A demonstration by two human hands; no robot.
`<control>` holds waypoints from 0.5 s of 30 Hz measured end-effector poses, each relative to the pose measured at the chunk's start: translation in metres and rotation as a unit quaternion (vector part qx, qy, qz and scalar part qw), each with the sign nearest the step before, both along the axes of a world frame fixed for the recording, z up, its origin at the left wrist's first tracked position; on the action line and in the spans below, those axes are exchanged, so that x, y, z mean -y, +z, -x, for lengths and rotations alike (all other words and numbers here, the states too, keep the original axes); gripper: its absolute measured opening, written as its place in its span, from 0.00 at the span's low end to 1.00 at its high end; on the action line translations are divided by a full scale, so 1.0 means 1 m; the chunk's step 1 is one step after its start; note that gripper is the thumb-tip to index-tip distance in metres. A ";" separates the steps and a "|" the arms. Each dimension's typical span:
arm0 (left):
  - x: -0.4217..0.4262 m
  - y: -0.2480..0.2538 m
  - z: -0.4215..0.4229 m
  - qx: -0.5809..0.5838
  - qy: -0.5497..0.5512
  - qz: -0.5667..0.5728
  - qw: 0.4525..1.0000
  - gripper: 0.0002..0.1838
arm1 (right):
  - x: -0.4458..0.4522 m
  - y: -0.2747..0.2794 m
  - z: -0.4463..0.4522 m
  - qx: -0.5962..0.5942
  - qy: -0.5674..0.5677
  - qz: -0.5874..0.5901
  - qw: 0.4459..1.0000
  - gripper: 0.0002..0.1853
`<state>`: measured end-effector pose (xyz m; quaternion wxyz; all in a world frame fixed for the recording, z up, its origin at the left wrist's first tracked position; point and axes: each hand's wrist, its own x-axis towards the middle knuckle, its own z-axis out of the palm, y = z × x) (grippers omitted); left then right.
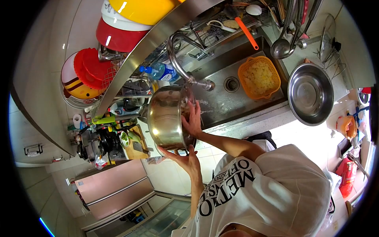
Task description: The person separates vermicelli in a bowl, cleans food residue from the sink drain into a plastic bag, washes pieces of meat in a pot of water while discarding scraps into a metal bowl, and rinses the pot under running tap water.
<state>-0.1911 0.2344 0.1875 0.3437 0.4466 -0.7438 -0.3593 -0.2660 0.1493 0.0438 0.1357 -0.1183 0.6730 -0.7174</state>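
One of your hands, the left hand (pixel 184 160), has the near edge of that steel pot (pixel 166 114) grasped, tipped sideways by the sink (pixel 215 100). Your right hand (pixel 192 123) is at its mouth, can't tell if those fingers grip. Further off, the faucet (pixel 176 68) arches over, and an orange basket (pixel 258 96) of pale food (pixel 260 77) sits in the sink.

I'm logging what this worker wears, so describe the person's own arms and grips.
The right grip and left grip are bare, with no gloves or watch visible. The forearms are uncovered. The white T-shirt has a short right sleeve and black capital lettering across the front.
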 end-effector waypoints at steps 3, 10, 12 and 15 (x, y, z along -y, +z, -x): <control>-0.004 0.003 0.002 -0.011 0.014 -0.032 0.999 0.57 | -0.001 -0.002 -0.002 -0.003 -0.002 -0.002 1.000 0.42; -0.003 -0.004 -0.003 -0.002 -0.004 0.003 1.000 0.57 | -0.002 0.000 -0.002 0.001 -0.003 0.007 1.000 0.42; -0.003 -0.006 -0.004 0.010 -0.008 0.019 1.000 0.57 | -0.002 0.000 -0.003 0.003 -0.007 0.013 1.000 0.42; -0.005 -0.005 -0.001 0.005 -0.005 0.015 1.000 0.57 | -0.001 0.001 -0.003 0.009 -0.007 0.016 1.000 0.42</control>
